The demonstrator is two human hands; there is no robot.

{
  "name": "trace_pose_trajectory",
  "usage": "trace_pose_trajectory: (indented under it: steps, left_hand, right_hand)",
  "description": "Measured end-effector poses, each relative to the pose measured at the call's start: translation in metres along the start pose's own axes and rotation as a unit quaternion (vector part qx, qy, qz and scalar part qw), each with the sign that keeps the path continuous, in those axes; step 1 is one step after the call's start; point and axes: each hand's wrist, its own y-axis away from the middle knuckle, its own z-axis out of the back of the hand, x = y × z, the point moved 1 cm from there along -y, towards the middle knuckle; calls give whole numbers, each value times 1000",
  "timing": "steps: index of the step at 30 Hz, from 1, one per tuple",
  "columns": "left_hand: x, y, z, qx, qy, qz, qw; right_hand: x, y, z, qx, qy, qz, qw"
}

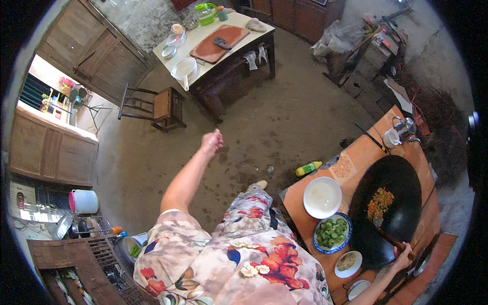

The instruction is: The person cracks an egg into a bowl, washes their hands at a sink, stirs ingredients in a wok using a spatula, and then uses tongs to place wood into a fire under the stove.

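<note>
My right hand [404, 256] grips the wooden handle of a wok spatula [392, 240]. Its metal blade touches chopped orange-and-green food [381, 203] on the wall of a large black wok [406, 179]. Beside the wok stand an empty-looking white bowl [323, 197] and a blue-rimmed plate [315, 240] of cut green vegetables [331, 232]. Nearer me is a small white bowl [356, 270] with pale minced or ground food [346, 264]. Over the floor, away from the stove, my left hand [212, 143] is held out with curled fingers and nothing visible in it.
The tiled stove top [297, 202] also bears a white cup [391, 138], a metal kettle [406, 127] and dark tongs or sticks [370, 138]. A yellow bottle [309, 168] is by its edge. Across the floor are a wooden chair [163, 105] and a table [236, 23] with a cleaver [222, 43].
</note>
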Motion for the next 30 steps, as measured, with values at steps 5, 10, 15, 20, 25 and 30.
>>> trace_pose_trajectory:
  steps: [5, 10, 15, 20, 25, 30]
  left_hand:
    - [-93, -143, 104, -311, -162, -72, 934]
    - [-188, -264, 180, -322, -170, -101, 926]
    - [-203, -396, 168, -26, -93, -78, 992]
    - [-176, -447, 102, 145, -7, -4, 989]
    - [-187, -372, 126, -37, 26, -74, 996]
    - [-182, -349, 108, -96, 94, -96, 986]
  right_hand:
    - [-1, 22, 1, -48, -50, -36, 997]
    - [5, 76, -46, -166, -160, -113, 966]
    - [-14, 102, -18, -143, -260, -88, 951]
    - [16, 136, -7, -184, -194, 45, 963]
    - [-1, 137, -43, -247, -206, -104, 941]
    - [32, 125, -70, -154, -170, -148, 962]
